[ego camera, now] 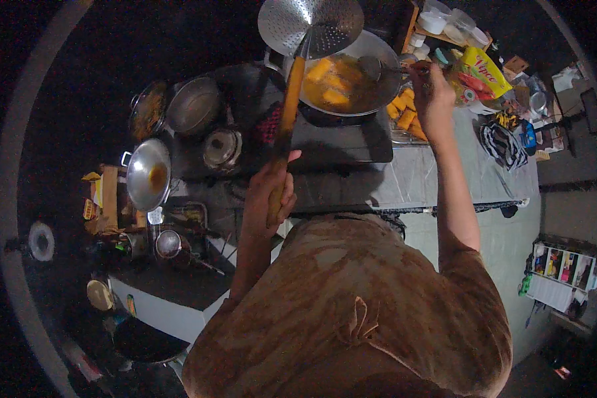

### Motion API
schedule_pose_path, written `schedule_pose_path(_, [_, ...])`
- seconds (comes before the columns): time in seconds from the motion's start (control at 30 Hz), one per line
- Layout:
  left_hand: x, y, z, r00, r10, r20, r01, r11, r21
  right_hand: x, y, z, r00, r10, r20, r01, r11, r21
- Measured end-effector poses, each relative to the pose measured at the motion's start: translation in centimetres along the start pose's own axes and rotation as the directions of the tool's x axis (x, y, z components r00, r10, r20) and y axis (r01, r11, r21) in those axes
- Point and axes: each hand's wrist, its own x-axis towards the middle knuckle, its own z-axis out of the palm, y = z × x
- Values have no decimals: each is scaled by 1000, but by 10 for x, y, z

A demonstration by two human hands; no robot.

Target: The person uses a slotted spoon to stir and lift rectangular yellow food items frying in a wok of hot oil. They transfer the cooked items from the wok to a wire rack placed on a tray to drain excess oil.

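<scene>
My left hand (259, 195) grips the wooden handle (292, 94) of a large perforated metal skimmer (283, 27). The skimmer's head is raised over the far left rim of a metal wok (385, 47). Several orange-yellow pieces of food (336, 97) sit in bubbling oil inside the wok. My right hand (435, 92) is closed around the handle of a metal ladle or turner (370, 68), whose head is at the wok's right side. Just below that hand, more orange pieces (405, 112) lie on a wire rack (403, 138) beside the stove (343, 147).
Left of the stove are a deep metal pan (194, 107), a lidded pot (222, 148) and a shiny wok-shaped pan (142, 171). A yellow packet (485, 74) and a striped cloth (502, 147) lie on the right counter (408, 184). Plastic tubs (433, 22) fill a wooden shelf behind.
</scene>
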Motion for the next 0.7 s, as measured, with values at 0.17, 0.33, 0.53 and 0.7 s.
schedule_pose_path(0.17, [0, 0, -2, 999, 24, -25, -23, 1000, 13, 7, 32, 4, 990, 118, -74, -119, 993, -5])
schedule_pose_path(0.33, [-2, 6, 4, 998, -4, -58, 6, 999, 41, 4, 76, 31, 963, 215, -164, -194, 971, 136])
schedule_pose_path(0.53, [-4, 3, 2, 999, 36, 4, -36, 999, -7, 2, 77, 24, 919, 321, -228, -294, 944, 147])
schedule_pose_path(0.7, [-7, 2, 2, 997, 63, -34, -61, 997, 38, 0, 90, 10, 897, 331, -294, -309, 943, 120])
